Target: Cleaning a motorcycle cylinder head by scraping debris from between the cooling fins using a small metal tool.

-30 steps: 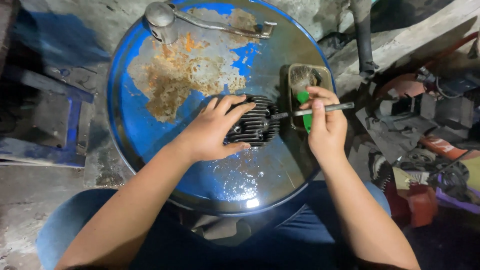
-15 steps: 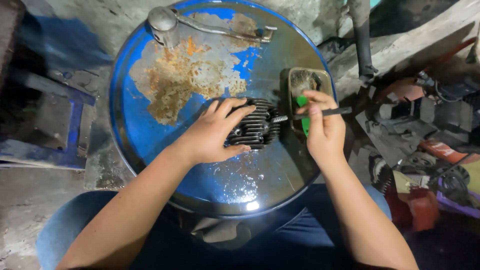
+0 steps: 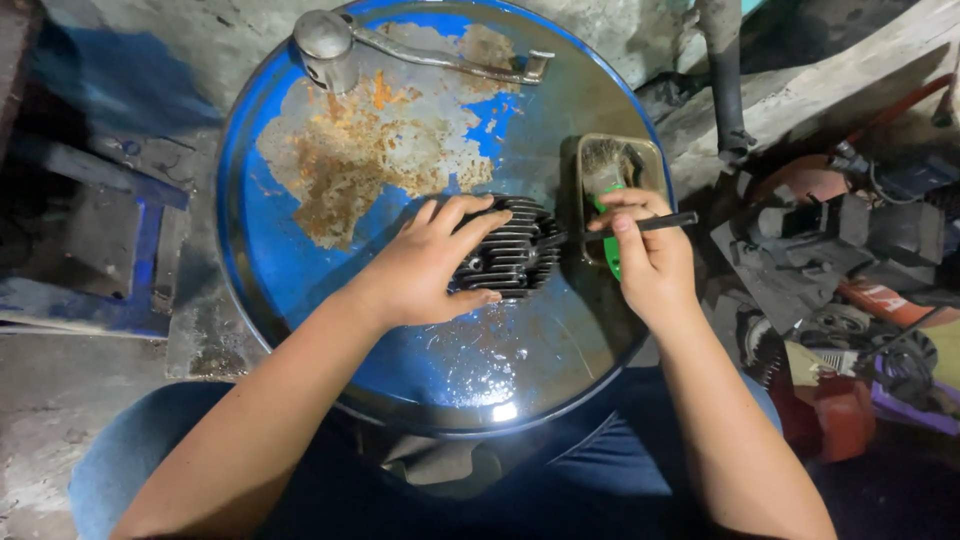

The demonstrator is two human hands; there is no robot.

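Since the earlier frame, our right hand has shifted slightly along the finned engine part.

Head view: our left hand presses, fingers spread, on the finned part atop the blue drum lid; our right hand pinches a thin dark tool, tip touching the fins, beside a small tray with a green-handled brush.

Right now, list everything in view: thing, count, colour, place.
drum: 1, blue with rust, centre, serves as bench
finned part: 1, black, on drum under left hand
thin tool: 1, dark, in right hand, tip at finned part
tray: 1, grey, drum's right edge
brush: 1, green handle, in tray
lever: 1, metal, drum's far edge
machine parts: several, red and black, floor right
left hand: on finned part
right hand: grips thin tool
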